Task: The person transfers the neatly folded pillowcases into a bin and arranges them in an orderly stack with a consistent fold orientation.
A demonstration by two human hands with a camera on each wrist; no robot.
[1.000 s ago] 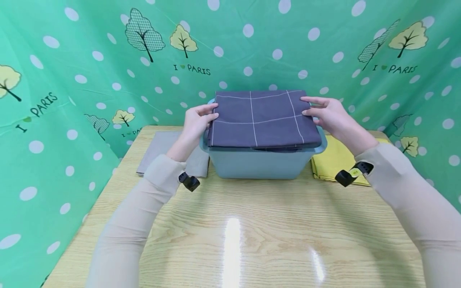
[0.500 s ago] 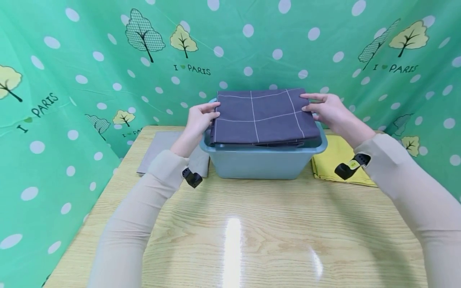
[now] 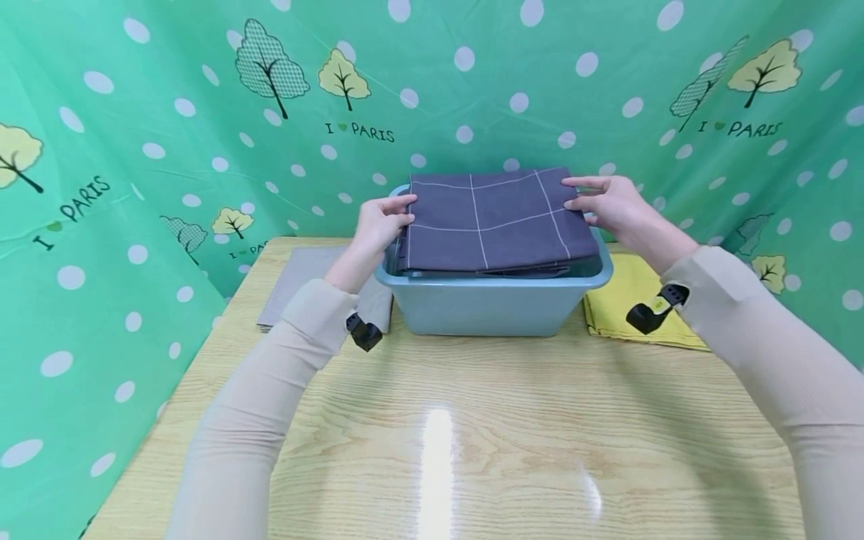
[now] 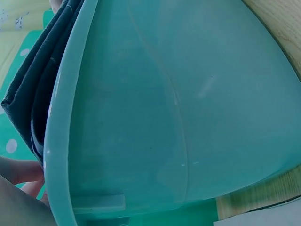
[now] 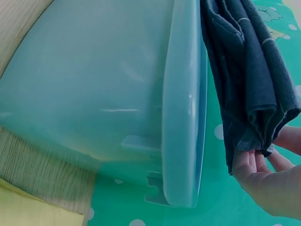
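Observation:
A folded dark navy cloth with thin white grid lines lies across the mouth of a light blue plastic basin. My left hand grips the cloth's left edge, thumb and fingers at its side. On the opposite edge my right hand holds the folds. In the right wrist view the fingers of the right hand curl under the stacked layers of the cloth, which sit above the basin rim. The left wrist view shows the cloth just over the rim, with the left hand partly cut off.
A folded grey cloth lies left of the basin and a folded yellow cloth to its right. All stand on a wood-grain table. A green dotted curtain hangs close behind and along both sides.
Both hands have shifted slightly with the cloth; its left edge has moved a little right. More of the basin's front rim now shows below the cloth.

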